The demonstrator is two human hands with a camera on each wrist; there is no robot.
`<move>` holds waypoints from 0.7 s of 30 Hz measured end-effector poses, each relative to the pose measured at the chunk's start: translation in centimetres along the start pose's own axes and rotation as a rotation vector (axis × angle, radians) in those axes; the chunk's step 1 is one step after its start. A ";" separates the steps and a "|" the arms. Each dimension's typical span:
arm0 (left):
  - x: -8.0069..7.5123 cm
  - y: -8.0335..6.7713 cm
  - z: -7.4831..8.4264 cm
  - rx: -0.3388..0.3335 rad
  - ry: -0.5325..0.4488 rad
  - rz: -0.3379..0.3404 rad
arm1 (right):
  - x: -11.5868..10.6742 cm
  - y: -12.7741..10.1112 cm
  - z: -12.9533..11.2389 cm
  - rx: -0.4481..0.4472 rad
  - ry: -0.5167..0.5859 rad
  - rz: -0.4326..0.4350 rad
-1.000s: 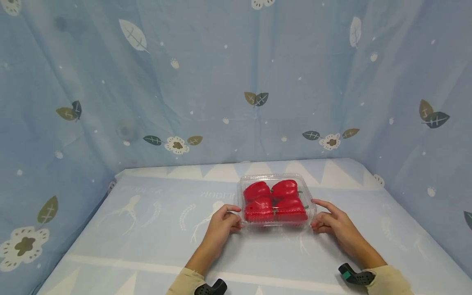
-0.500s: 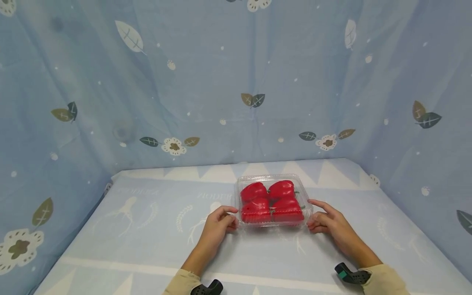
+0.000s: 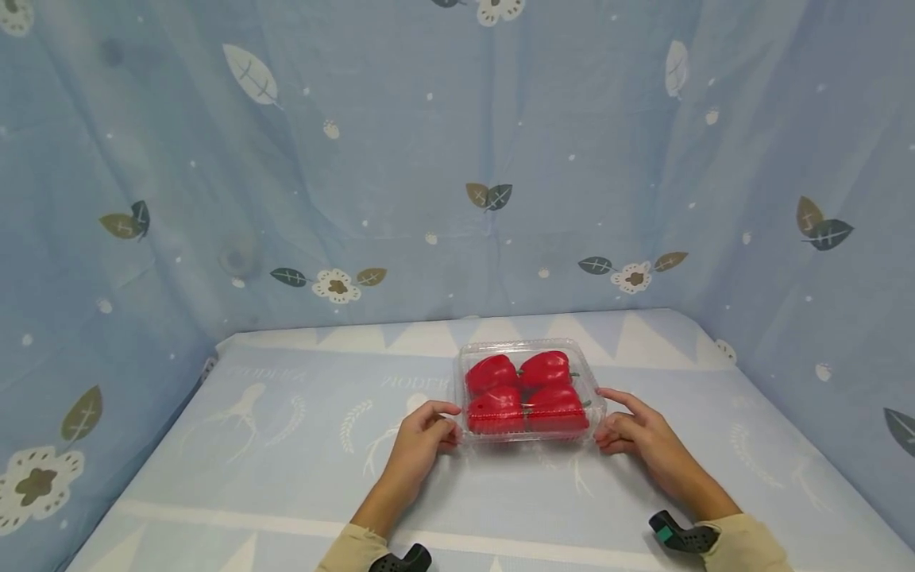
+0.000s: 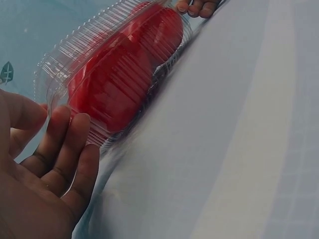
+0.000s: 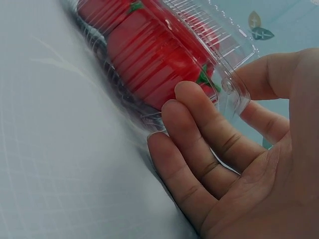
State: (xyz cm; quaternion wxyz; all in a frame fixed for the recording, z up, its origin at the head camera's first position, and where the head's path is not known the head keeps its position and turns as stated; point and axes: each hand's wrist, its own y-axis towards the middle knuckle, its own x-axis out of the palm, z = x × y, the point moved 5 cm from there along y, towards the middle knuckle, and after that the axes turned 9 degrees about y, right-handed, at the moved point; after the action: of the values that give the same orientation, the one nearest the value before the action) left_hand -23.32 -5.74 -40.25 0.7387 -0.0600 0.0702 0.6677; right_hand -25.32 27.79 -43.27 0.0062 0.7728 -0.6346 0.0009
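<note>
A clear clamshell box [image 3: 529, 391] of red bell peppers [image 3: 525, 389] sits on the blue tablecloth [image 3: 286, 461], between the left hand [image 3: 422, 438] and right hand [image 3: 636, 433], whose relaxed fingers touch its near corners.

Both forearms enter from the lower edge of the head view, angled inward toward centre frame. Left hand [image 3: 422, 438] sits lower centre-left, thumb raised, fingers [image 4: 70, 149] lightly bent. Right hand [image 3: 639, 435] sits lower centre-right, thumb extended, fingers [image 5: 209, 134] loosely bent. Cream sleeves and dark wrist mounts occupy the bottom edge.
</note>
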 end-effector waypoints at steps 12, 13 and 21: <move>-0.4 1.7 -2.8 0.051 0.054 0.016 | 0.4 0.3 -0.2 0.002 -0.015 -0.001; -0.5 1.7 -2.8 0.051 0.068 0.019 | 0.4 0.4 -0.3 0.004 -0.024 0.000; -2.0 2.8 -2.4 0.073 0.126 0.036 | -1.3 0.3 -0.8 0.034 -0.140 0.124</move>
State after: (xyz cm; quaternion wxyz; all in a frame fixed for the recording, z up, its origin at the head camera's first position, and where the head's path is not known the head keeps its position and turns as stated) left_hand -26.37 -7.88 -42.23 0.7224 -0.0737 0.1417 0.6728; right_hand -25.86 28.98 -42.45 -0.0514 0.7301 -0.6801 -0.0419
